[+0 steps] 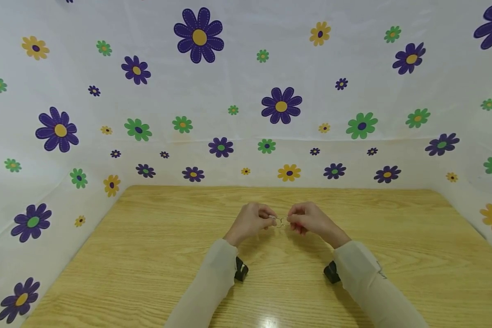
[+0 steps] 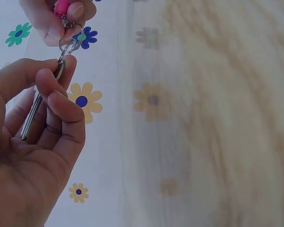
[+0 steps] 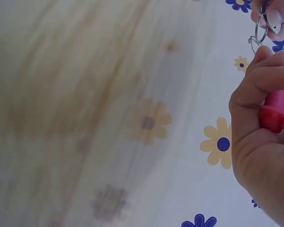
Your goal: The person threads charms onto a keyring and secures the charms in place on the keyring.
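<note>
Both hands are raised over the table, close together. My left hand [image 1: 252, 222] pinches a silver key [image 2: 32, 116] between thumb and fingers; its grooved blade points back toward the palm in the left wrist view. Opposite, my right hand [image 1: 310, 220] has its fingers curled round a pink and red keychain charm [image 3: 275, 111], most of which they hide. Between the fingertips of the two hands runs a thin metal split ring [image 3: 257, 30], with a short chain linking it to the charm.
A wood-grain table [image 1: 147, 255] lies under the hands. White cloth with printed flowers [image 1: 233, 82] walls it in at the back and both sides. Black wrist cameras [image 1: 240, 269] sit below the sleeves.
</note>
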{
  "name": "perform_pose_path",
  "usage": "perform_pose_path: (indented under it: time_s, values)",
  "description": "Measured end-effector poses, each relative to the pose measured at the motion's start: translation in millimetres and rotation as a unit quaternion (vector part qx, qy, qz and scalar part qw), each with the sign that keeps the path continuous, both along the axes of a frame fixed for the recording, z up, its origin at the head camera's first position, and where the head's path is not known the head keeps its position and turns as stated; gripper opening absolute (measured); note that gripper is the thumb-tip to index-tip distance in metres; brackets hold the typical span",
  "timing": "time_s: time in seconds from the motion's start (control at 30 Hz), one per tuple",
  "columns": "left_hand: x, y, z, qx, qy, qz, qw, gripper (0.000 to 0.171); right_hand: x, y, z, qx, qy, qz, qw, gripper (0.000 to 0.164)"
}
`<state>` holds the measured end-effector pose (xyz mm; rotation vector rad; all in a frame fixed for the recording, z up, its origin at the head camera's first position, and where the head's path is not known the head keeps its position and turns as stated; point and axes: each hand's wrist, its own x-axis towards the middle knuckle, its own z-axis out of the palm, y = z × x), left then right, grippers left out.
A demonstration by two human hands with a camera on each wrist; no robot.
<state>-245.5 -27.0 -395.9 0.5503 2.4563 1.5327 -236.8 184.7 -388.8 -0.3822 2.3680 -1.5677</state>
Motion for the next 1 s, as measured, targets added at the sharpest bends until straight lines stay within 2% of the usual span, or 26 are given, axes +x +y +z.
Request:
perform_pose_path:
  time_s: [0.23,0.37,0.57,1.0]
  values:
    - [-0.7,0.1,-2.2,-0.002,0.000,0.005,1.0000,0.008,-0.7,-1.4,-2.6,0.015,0.023,-0.007,1.000,0.013]
    - [-1.5,0.9,-4.4,0.001,0.000,0.003,1.0000,0.007,-0.7,-1.7,-3.1,-0.010,0.018,-0.021,1.000,0.013]
    - [-1.2,2.2,-5.1,0.003,0.004,-0.003,1.0000,0.007,-0.5,-2.7,-2.2,-0.064,-0.015,-0.051,0.997,0.011]
    - [1.4,6.6,-4.7,0.018,0.004,0.005,0.9998,0.009,0.8,-3.8,-4.7,-0.144,-0.056,-0.069,0.986,0.010]
